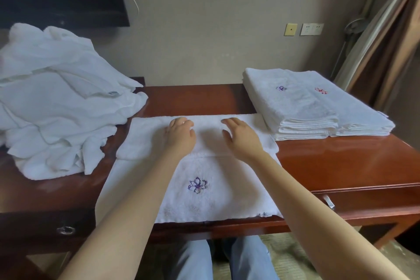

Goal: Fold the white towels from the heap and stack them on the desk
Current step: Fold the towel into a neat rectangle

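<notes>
Hands work the folded-over band of the towel [216,200] at frame centre. The right hand [241,140] lies flat and open, likely smoothing the crease, while the left hand [180,135] curls at the far edge, grip unclear. Heap [56,102] sits upper left and stack [306,107] right, both on the desk [341,161].

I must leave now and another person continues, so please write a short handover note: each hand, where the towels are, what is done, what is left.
Left hand: rests on the far, folded-over part of the spread towel, fingers bent; whether they pinch it is unclear.
Right hand: open, fingers spread, on the same fold.
Heap: unfolded towels, left end of the desk.
Folded towels: stacked at the right end.
Done: several towels folded; this one has one fold.
Left: finish this towel, stack it, then work through the heap.
</notes>
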`<action>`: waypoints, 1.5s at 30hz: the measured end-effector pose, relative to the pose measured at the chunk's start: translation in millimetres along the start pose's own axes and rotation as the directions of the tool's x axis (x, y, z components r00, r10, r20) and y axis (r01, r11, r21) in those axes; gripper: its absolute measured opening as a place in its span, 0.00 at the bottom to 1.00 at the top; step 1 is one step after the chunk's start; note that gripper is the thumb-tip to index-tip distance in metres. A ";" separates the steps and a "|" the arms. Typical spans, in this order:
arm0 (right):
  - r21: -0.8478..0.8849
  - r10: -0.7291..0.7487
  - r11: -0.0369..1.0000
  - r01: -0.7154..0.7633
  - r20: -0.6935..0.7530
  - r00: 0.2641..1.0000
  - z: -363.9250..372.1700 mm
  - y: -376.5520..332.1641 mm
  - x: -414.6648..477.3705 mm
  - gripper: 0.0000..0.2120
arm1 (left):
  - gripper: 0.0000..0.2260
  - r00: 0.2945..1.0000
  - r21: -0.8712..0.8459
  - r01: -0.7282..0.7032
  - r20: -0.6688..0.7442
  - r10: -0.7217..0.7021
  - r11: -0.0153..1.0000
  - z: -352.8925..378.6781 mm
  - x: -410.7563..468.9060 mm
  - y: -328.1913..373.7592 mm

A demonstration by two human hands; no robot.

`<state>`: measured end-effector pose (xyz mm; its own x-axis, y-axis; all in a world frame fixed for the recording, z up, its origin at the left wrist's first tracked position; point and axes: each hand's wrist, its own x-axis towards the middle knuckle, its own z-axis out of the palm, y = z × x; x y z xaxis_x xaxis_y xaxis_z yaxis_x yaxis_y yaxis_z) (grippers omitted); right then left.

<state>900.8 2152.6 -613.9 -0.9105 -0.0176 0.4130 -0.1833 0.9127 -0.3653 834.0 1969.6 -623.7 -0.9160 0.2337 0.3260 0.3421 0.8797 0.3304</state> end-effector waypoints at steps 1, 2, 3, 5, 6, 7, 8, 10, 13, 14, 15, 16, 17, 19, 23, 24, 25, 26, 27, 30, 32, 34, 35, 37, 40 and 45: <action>0.010 0.011 1.000 -0.011 0.028 1.000 5.4 -1.8 11.1 0.19 | 0.16 1.000 -0.020 -0.009 0.027 0.010 1.000 1.6 5.9 0.6; 0.012 0.031 0.999 -0.032 0.069 0.997 10.9 -1.0 20.7 0.20 | 0.17 0.996 -0.031 -0.006 0.086 0.008 1.000 4.2 11.2 -0.9; -0.004 0.057 0.998 -0.057 0.134 0.989 16.6 1.9 28.3 0.22 | 0.18 0.986 -0.020 0.000 0.167 0.004 1.000 7.7 15.3 -4.8; -0.121 0.101 0.990 -0.068 0.295 0.950 29.2 12.0 36.8 0.23 | 0.21 0.953 0.087 -0.015 0.302 -0.012 0.996 17.4 20.2 -16.9; -0.184 0.119 0.981 -0.057 0.348 0.930 34.4 18.0 38.5 0.23 | 0.22 0.943 0.144 -0.026 0.332 -0.024 0.989 22.0 22.2 -23.3; -0.222 0.139 0.973 -0.057 0.371 0.918 37.7 24.4 40.4 0.24 | 0.23 0.939 0.179 -0.028 0.342 -0.035 0.984 25.5 24.5 -29.3; -0.239 0.162 0.968 -0.073 0.375 0.913 38.8 31.1 42.5 0.25 | 0.24 0.939 0.193 -0.023 0.342 -0.045 0.981 28.1 27.1 -34.2; -0.257 0.239 0.954 -0.152 0.356 0.903 35.7 46.5 46.8 0.27 | 0.25 0.941 0.203 -0.020 0.335 -0.050 0.979 32.1 31.9 -40.8; -0.236 0.381 0.919 -0.315 0.330 0.864 25.0 69.3 49.9 0.29 | 0.25 0.950 0.222 -0.030 0.310 -0.042 0.975 37.2 33.9 -43.0; -0.232 0.398 0.913 -0.335 0.332 0.855 23.0 71.2 49.9 0.29 | 0.25 0.949 0.225 -0.027 0.311 -0.045 0.974 38.2 33.0 -42.6; -0.243 0.403 0.910 -0.336 0.325 0.856 22.7 68.9 49.2 0.29 | 0.25 0.947 0.230 -0.019 0.315 -0.056 0.973 38.7 32.2 -41.8; -0.258 0.394 0.910 -0.323 0.302 0.868 24.4 63.3 49.2 0.27 | 0.24 0.946 0.234 -0.007 0.318 -0.069 0.972 37.8 32.2 -39.1; -0.260 0.367 0.918 -0.300 0.267 0.891 27.2 55.6 50.0 0.26 | 0.24 0.947 0.235 0.004 0.310 -0.079 0.972 35.5 33.3 -35.1; -0.192 0.277 0.951 -0.241 0.186 0.943 36.1 34.6 54.2 0.24 | 0.21 0.973 0.212 -0.005 0.225 -0.044 0.977 29.7 35.6 -25.5; 0.022 0.239 0.970 -0.243 0.128 0.963 57.1 2.7 60.7 0.22 | 0.18 0.995 0.056 -0.084 0.058 0.081 0.995 25.8 32.8 -19.3; -0.009 0.246 0.969 -0.247 0.141 0.959 61.6 0.8 60.6 0.22 | 0.18 0.992 0.034 -0.061 0.113 0.057 0.998 24.6 32.6 -24.3; -0.078 0.242 0.970 -0.232 0.151 0.959 65.4 0.9 59.8 0.22 | 0.19 0.984 0.052 -0.031 0.178 0.021 0.998 22.9 33.5 -32.3; -0.141 0.233 0.967 -0.212 0.153 0.960 68.3 2.1 59.5 0.21 | 0.21 0.973 0.099 -0.005 0.232 -0.019 0.995 19.8 35.4 -42.6; -0.179 0.229 0.963 -0.201 0.151 0.962 70.1 3.4 59.3 0.21 | 0.23 0.961 0.152 0.022 0.269 -0.063 0.988 15.7 38.1 -55.1; -0.214 0.216 0.960 -0.183 0.144 0.966 72.5 3.7 59.4 0.20 | 0.28 0.935 0.254 0.152 0.277 -0.222 0.955 4.2 44.6 -92.6; -0.215 0.210 0.961 -0.177 0.143 0.967 74.1 3.8 60.1 0.20 | 0.30 0.916 0.283 0.222 0.267 -0.299 0.933 0.6 46.4 -112.0; -0.217 0.212 0.960 -0.178 0.147 0.966 75.0 4.8 60.5 0.20 | 0.32 0.898 0.254 0.299 0.251 -0.362 0.920 -0.4 46.4 -120.7; -0.218 0.215 0.959 -0.180 0.148 0.965 75.1 4.8 60.2 0.20 | 0.33 0.887 0.229 0.345 0.239 -0.396 0.910 -0.7 46.8 -122.0; -0.209 0.202 0.962 -0.176 0.113 0.973 75.0 3.6 59.2 0.19 | 0.34 0.864 0.205 0.411 0.222 -0.451 0.888 -1.5 48.5 -120.5; -0.180 0.180 0.969 -0.169 0.046 0.983 72.5 0.4 56.9 0.17 | 0.30 0.897 0.310 0.369 0.127 -0.423 0.876 -7.4 46.5 -108.3; 0.009 0.197 0.980 -0.197 0.036 0.980 58.6 -6.5 53.1 0.18 | 0.21 0.996 0.205 0.087 -0.029 -0.082 0.975 -11.9 23.7 -66.0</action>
<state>832.0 2121.8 -638.5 -0.9416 0.1478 0.3025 -0.0034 0.8943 -0.4475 792.1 1912.1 -627.2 -0.9345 0.1481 0.3236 0.2110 0.9629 0.1685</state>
